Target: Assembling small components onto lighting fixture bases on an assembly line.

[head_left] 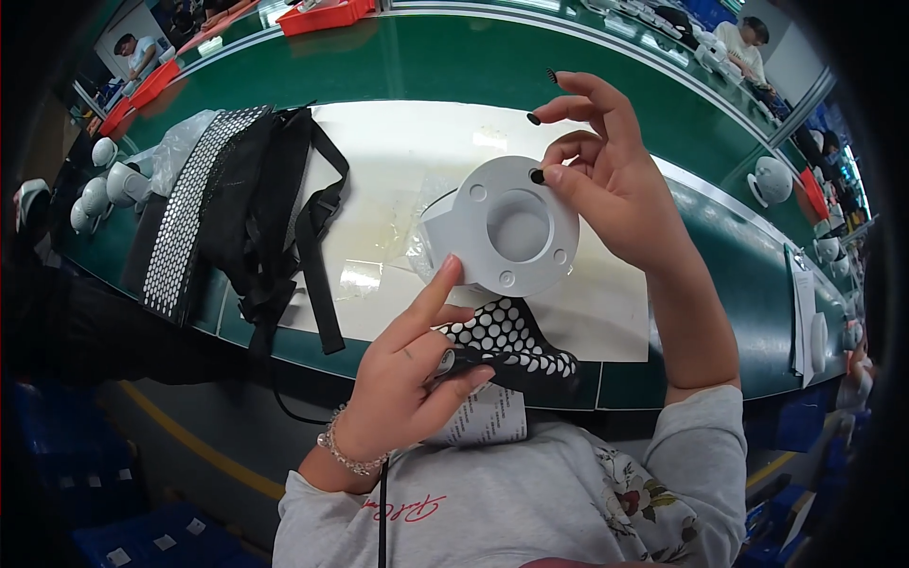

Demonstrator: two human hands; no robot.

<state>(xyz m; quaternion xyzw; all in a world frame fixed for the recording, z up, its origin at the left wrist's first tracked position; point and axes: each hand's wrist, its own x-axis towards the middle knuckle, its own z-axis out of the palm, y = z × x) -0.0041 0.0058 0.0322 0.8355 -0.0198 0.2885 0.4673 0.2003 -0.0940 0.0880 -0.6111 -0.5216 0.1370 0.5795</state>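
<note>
A white round device part with a ring-shaped face, a hollow centre and small round recesses lies on the white sheet in front of me. My right hand pinches a small black round pad between thumb and finger, right at the recess on its upper edge. Two more black pads sit on the tips of its other fingers. My left hand grips a curled black sheet with white round dots between thumb and fingers. Its index finger is stretched against the part's lower left edge.
A white sheet covers part of the green table. A black strapped bag and another dotted sheet lie at left, near white devices. At right are a white device and a clipboard. Other people work beyond.
</note>
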